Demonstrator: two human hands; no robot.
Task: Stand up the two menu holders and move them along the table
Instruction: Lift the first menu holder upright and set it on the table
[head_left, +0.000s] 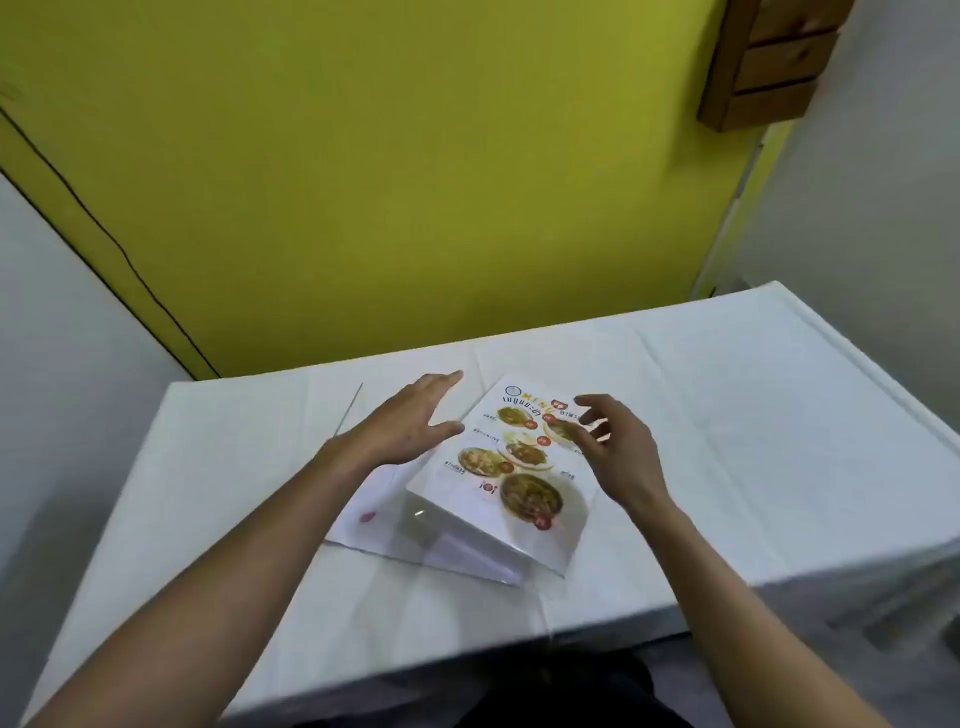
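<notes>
Two clear acrylic menu holders lie flat, overlapping, in the middle of the table. The upper menu holder shows a printed sheet with food photos, its text upside down to me. The lower menu holder pokes out to the left beneath it, mostly white with a small red mark. My left hand hovers above the left edge of the stack, fingers spread and holding nothing. My right hand hangs over the right side of the printed sheet, fingers apart and curled, also holding nothing.
The table wears a white cloth and butts against a yellow-green wall. A wooden shelf hangs at the upper right. A thin clear edge lies on the cloth left of my left hand.
</notes>
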